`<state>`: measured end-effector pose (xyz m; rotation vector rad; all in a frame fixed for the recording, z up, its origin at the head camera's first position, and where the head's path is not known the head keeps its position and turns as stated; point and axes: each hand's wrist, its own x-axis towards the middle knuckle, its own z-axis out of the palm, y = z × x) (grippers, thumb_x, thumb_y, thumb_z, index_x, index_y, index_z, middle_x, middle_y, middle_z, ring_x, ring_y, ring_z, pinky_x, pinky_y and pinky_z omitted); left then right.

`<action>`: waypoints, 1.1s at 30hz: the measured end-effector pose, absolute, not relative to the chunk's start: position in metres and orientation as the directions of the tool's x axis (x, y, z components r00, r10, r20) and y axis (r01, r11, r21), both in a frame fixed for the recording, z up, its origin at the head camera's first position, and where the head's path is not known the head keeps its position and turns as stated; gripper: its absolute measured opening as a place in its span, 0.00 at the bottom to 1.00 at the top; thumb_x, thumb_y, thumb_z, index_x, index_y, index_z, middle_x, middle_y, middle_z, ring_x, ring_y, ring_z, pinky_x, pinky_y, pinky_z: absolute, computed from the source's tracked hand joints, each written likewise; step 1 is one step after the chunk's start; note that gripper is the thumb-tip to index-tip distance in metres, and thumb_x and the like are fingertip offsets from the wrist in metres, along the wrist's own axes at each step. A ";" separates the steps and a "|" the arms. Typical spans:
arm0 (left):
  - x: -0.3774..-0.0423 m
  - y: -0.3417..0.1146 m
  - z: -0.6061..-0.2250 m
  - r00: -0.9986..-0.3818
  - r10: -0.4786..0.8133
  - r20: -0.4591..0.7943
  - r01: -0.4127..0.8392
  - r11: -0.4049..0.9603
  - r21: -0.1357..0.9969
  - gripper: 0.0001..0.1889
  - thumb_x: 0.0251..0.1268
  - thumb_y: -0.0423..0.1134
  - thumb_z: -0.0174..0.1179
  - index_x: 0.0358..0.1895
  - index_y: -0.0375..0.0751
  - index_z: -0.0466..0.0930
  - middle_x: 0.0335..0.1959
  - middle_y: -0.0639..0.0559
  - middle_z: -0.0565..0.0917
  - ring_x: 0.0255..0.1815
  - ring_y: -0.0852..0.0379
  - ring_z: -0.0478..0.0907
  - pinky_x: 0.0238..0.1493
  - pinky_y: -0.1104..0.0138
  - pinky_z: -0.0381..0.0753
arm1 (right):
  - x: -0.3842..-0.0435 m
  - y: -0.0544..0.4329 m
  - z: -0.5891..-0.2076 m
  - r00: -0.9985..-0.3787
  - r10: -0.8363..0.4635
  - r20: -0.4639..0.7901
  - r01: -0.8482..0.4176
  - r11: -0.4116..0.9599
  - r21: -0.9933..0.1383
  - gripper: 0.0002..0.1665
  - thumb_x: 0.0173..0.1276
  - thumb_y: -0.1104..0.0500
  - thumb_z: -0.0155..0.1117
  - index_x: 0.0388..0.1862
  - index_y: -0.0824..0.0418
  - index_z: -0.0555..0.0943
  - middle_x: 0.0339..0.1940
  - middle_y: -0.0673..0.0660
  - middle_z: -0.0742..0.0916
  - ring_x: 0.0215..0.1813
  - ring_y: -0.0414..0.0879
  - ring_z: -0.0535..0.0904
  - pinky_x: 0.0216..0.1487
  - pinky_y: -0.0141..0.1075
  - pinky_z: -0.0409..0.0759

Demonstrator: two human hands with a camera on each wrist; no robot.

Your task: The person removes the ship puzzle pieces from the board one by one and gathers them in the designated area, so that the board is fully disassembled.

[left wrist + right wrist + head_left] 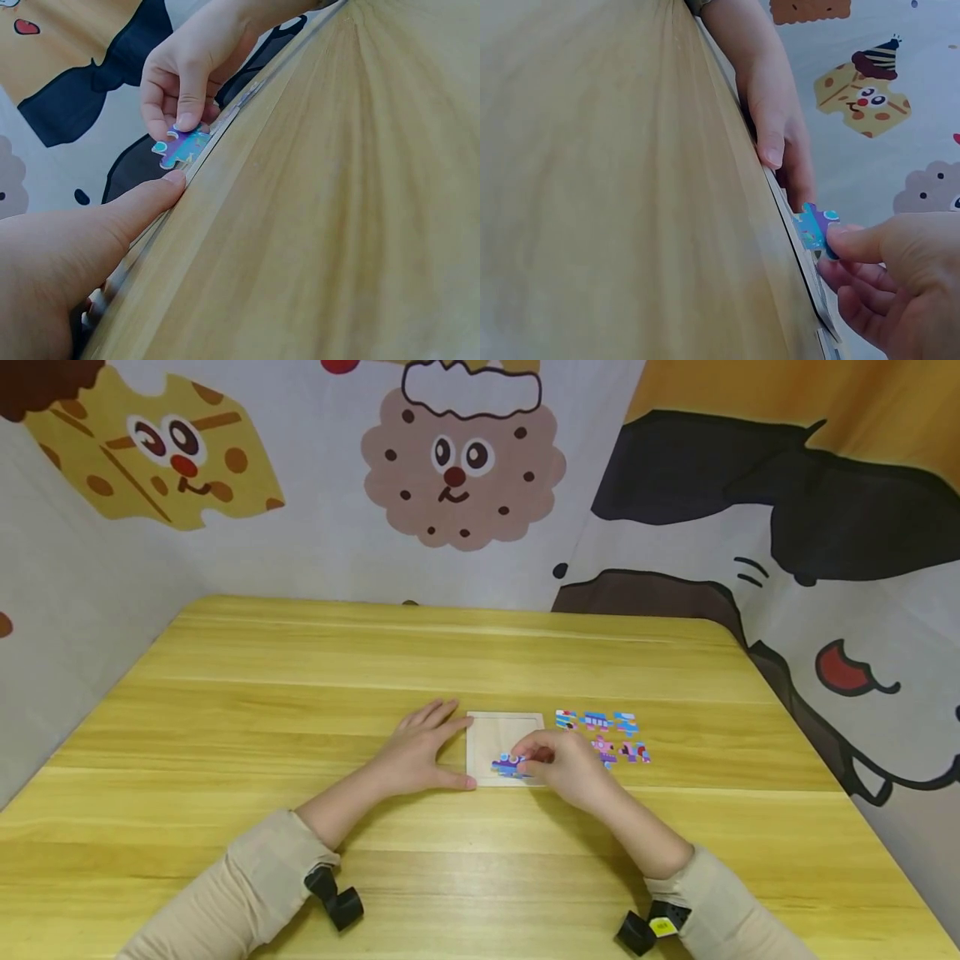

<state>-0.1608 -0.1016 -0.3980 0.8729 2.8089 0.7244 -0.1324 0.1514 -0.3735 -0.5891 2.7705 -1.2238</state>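
A shallow square wooden puzzle tray [495, 735] lies flat on the table. My left hand [420, 752] rests at its left side with fingers spread, thumb tip at the near left corner and another fingertip near the far left corner. Between thumb and fingers, my right hand [573, 768] pinches a blue and purple jigsaw piece [504, 766] over the near part of the tray. Both wrist views show this jigsaw piece [180, 148] [810, 229] tilted, close over the tray. The right fingers hide the tray's near right corner.
Several loose jigsaw pieces [596, 721] in blue, pink and purple lie just right of the tray, partly behind the right hand. The wooden table [465, 860] stretches around them. Behind it hangs a cloth [315, 560] printed with cartoon figures.
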 end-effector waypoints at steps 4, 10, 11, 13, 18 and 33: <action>-0.161 -0.102 -0.398 -0.829 0.558 0.033 0.504 0.721 0.476 0.51 0.47 0.72 0.63 0.74 0.49 0.60 0.76 0.43 0.49 0.76 0.42 0.40 0.70 0.45 0.40 | -0.133 0.153 -0.371 -0.923 -0.369 0.109 -0.316 0.567 -0.761 0.06 0.58 0.68 0.71 0.34 0.58 0.86 0.29 0.48 0.85 0.30 0.43 0.78 0.28 0.33 0.78; -0.160 -0.102 -0.398 -0.828 0.560 0.033 0.506 0.720 0.474 0.51 0.47 0.72 0.62 0.74 0.49 0.60 0.77 0.44 0.48 0.76 0.42 0.39 0.70 0.45 0.40 | -0.132 0.155 -0.365 -0.930 -0.355 0.098 -0.280 0.511 -0.813 0.06 0.59 0.68 0.70 0.36 0.60 0.86 0.28 0.50 0.84 0.28 0.46 0.76 0.23 0.33 0.76; -0.160 -0.102 -0.398 -0.827 0.561 0.033 0.508 0.720 0.473 0.51 0.47 0.72 0.62 0.74 0.49 0.60 0.77 0.44 0.48 0.76 0.42 0.39 0.70 0.45 0.39 | -0.131 0.156 -0.364 -0.933 -0.348 0.092 -0.270 0.508 -0.818 0.06 0.59 0.68 0.70 0.36 0.60 0.86 0.27 0.50 0.84 0.27 0.45 0.76 0.23 0.32 0.75; -0.160 -0.102 -0.398 -0.825 0.564 0.034 0.510 0.719 0.473 0.51 0.47 0.71 0.62 0.74 0.49 0.59 0.77 0.44 0.48 0.76 0.42 0.39 0.70 0.45 0.39 | -0.131 0.158 -0.364 -0.935 -0.343 0.093 -0.265 0.499 -0.825 0.06 0.58 0.67 0.71 0.36 0.60 0.86 0.28 0.51 0.84 0.27 0.46 0.76 0.23 0.32 0.75; -0.159 -0.102 -0.397 -0.824 0.565 0.034 0.511 0.716 0.475 0.51 0.48 0.71 0.63 0.74 0.49 0.59 0.77 0.43 0.48 0.76 0.42 0.39 0.70 0.45 0.39 | -0.128 0.163 -0.364 -0.931 -0.347 0.114 -0.279 0.474 -0.835 0.07 0.57 0.69 0.71 0.35 0.61 0.87 0.27 0.52 0.85 0.25 0.46 0.75 0.22 0.31 0.74; -0.159 -0.102 -0.397 -0.822 0.568 0.029 0.511 0.715 0.476 0.51 0.48 0.71 0.62 0.74 0.50 0.58 0.77 0.44 0.47 0.76 0.42 0.38 0.70 0.45 0.39 | -0.122 0.197 -0.362 -0.954 -0.281 0.105 -0.229 0.456 -0.860 0.08 0.57 0.70 0.71 0.36 0.65 0.86 0.33 0.56 0.86 0.29 0.45 0.78 0.26 0.31 0.77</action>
